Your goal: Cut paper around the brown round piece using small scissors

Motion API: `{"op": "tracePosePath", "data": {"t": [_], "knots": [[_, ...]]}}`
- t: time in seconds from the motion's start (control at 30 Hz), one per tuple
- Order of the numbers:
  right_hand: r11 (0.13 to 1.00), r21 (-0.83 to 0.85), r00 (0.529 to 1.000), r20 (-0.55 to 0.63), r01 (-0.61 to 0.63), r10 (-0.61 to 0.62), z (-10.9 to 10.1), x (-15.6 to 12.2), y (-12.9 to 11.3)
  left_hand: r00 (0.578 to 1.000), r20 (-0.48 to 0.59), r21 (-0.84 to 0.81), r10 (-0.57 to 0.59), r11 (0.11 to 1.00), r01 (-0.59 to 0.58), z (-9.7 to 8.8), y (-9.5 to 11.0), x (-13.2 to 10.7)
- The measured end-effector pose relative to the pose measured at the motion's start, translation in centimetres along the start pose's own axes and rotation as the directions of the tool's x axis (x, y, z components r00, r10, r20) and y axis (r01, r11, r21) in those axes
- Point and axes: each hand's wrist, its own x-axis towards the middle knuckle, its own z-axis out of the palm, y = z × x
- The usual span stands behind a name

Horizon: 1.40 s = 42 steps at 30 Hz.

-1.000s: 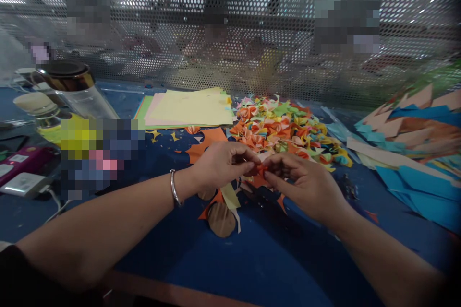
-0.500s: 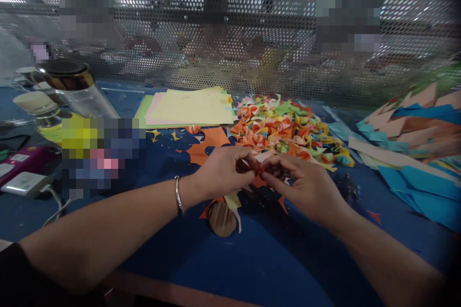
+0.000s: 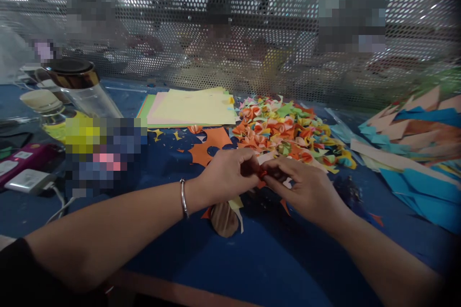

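Between the fingertips of both hands is a small red-orange paper piece [image 3: 263, 173], mostly covered by the fingers. My left hand [image 3: 230, 175], with a silver bangle at the wrist, pinches it from the left. From the other side my right hand [image 3: 302, 187] grips it between thumb and fingers. Below my left hand lies a round brown cardboard disc [image 3: 224, 219] with paper scraps beside it. An orange paper sheet with scalloped cut edges [image 3: 212, 141] rests just behind my left hand. Beyond both hands spreads a heap of folded paper flowers [image 3: 284, 127] in many colours.
A stack of coloured paper [image 3: 196, 108] lies at the back. At left stand a glass bottle [image 3: 88, 96] and a smaller capped bottle [image 3: 45, 108], near a white charger [image 3: 30, 181]. Blue and peach folded paper [image 3: 421, 187] sits at right. A perforated metal screen [image 3: 245, 43] closes the back.
Both hands stay together on the red-orange paper, with only slight finger movement. The whole view has shifted a little, so things appear slightly further right.
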Motion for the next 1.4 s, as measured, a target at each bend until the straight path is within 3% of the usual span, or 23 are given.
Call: {"op": "tracePosePath", "data": {"t": [0.33,0.67,0.93,1.1,1.4], "knots": [[0.999,-0.033,0.997,-0.071,0.009,-0.012,-0.1,-0.1,-0.1,0.998,-0.049,-0.021,0.034,0.999,-0.035,0.0,0.3,0.0],[1.000,-0.007,0.998,-0.058,0.007,-0.007,-0.1,-0.1,-0.3,0.999,0.025,-0.169,-0.031,0.985,0.034,-0.1,-0.8,0.5],[0.999,0.000,0.995,-0.089,0.048,-0.048,-0.2,0.0,-0.8,0.997,0.017,-0.014,0.076,0.997,-0.075,-0.5,0.2,0.2],[0.998,-0.026,0.996,-0.061,0.056,-0.058,-0.1,0.0,-0.6,0.998,0.020,0.064,0.051,0.997,-0.052,-0.2,0.0,0.2],[0.993,-0.040,0.992,-0.057,0.111,-0.114,-0.2,0.0,-0.4,1.000,-0.015,-0.050,0.007,0.999,-0.008,-0.4,-0.2,0.4]]}}
